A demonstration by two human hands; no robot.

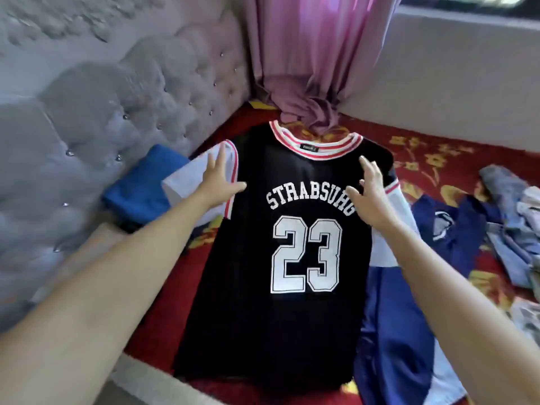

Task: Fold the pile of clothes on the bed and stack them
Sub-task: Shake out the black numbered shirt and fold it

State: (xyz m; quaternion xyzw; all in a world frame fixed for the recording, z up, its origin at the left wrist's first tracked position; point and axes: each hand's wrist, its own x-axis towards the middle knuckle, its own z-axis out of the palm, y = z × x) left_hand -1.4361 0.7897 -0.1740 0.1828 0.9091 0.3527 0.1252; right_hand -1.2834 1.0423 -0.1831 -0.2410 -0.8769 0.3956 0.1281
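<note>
Jersey [292,317], black with white sleeves and the number 23, lies flat and face up on a bed [438,159] with a red flowered cover. Left hand [217,185], fingers spread, rests at its left sleeve; right hand [371,197], fingers spread, at its right shoulder. Folded blue garment [140,191] sits left by the grey headboard [102,97]. Unfolded clothes pile [511,217] lies far right.

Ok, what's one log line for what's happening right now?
step: black jersey laid flat, unfolded | left hand: open, on white sleeve | right hand: open, by other shoulder | folded blue garment: beside headboard
</note>
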